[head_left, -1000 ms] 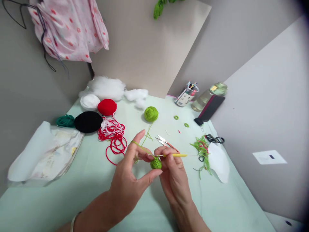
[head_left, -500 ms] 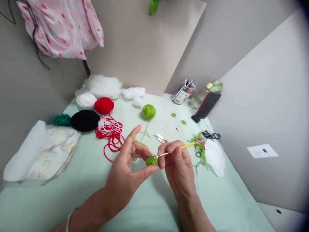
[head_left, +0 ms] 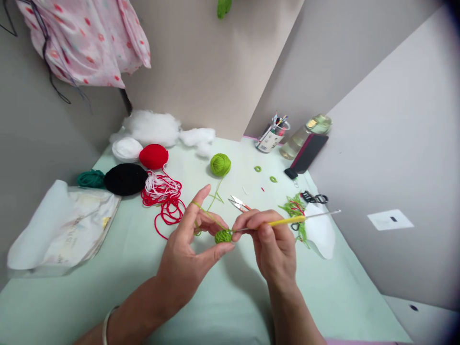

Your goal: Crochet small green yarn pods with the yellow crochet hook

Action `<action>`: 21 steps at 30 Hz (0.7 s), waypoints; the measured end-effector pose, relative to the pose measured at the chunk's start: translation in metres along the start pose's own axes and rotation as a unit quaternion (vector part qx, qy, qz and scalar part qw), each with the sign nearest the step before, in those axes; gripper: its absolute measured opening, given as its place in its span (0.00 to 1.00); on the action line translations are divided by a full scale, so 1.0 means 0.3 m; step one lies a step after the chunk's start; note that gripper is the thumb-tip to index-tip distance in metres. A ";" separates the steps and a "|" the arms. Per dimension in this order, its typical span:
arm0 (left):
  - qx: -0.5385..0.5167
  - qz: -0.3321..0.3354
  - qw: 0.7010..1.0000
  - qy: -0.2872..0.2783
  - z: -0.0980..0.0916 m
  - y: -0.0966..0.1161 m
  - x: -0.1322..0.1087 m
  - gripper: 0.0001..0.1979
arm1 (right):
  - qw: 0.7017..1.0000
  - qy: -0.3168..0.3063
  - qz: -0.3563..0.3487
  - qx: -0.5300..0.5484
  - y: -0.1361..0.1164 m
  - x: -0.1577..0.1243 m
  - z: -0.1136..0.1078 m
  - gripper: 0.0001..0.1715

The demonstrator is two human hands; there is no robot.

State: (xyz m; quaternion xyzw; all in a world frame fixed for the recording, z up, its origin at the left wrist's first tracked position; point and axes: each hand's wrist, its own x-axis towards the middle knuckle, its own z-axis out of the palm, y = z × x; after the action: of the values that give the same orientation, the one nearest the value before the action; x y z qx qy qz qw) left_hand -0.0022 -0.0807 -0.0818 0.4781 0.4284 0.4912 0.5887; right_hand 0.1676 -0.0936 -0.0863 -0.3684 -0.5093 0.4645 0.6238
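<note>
My left hand (head_left: 187, 254) pinches a small green crochet piece (head_left: 223, 236) between thumb and middle finger, index finger raised with green yarn (head_left: 206, 214) looped over it. That strand runs back to a green yarn ball (head_left: 220, 164) on the table. My right hand (head_left: 273, 244) grips a crochet hook with a yellow handle (head_left: 287, 221), its tip at the crochet piece and its metal tail pointing right.
Small snips (head_left: 239, 203) lie just beyond my hands. Red, black, white and dark green yarn balls (head_left: 154, 156), loose red yarn (head_left: 163, 201), stuffing, a plastic bag (head_left: 61, 225), yarn scraps (head_left: 296, 211), a pen cup (head_left: 271, 136), bottle and phone sit around the pale green table (head_left: 143, 282).
My right hand swung the hook's handle from pointing left-right over the piece to lying out to the right, pulling back slightly. The crochet piece rose a little between my left fingers.
</note>
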 end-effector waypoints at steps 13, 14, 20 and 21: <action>0.002 -0.035 0.998 0.058 0.013 -0.020 0.014 0.46 | 0.947 0.029 -0.104 -0.303 0.049 -0.090 0.021 0.13; 0.000 -0.037 0.998 0.060 0.013 -0.023 0.013 0.45 | 0.954 0.039 -0.084 -0.286 0.058 -0.094 0.029 0.12; 0.035 0.009 0.995 0.092 0.005 -0.054 -0.003 0.31 | 0.972 -0.005 -0.123 -0.200 0.013 -0.035 0.038 0.11; 0.051 0.027 0.994 0.096 0.003 -0.059 -0.004 0.26 | 0.974 -0.004 -0.135 -0.183 0.002 -0.022 0.036 0.12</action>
State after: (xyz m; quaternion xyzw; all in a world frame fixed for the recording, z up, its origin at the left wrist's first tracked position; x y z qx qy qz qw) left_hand 0.0013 -0.0831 -0.0991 0.4693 0.4944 0.5280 0.5064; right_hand 0.1565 -0.0997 -0.0867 -0.4025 -0.6329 0.2765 0.6008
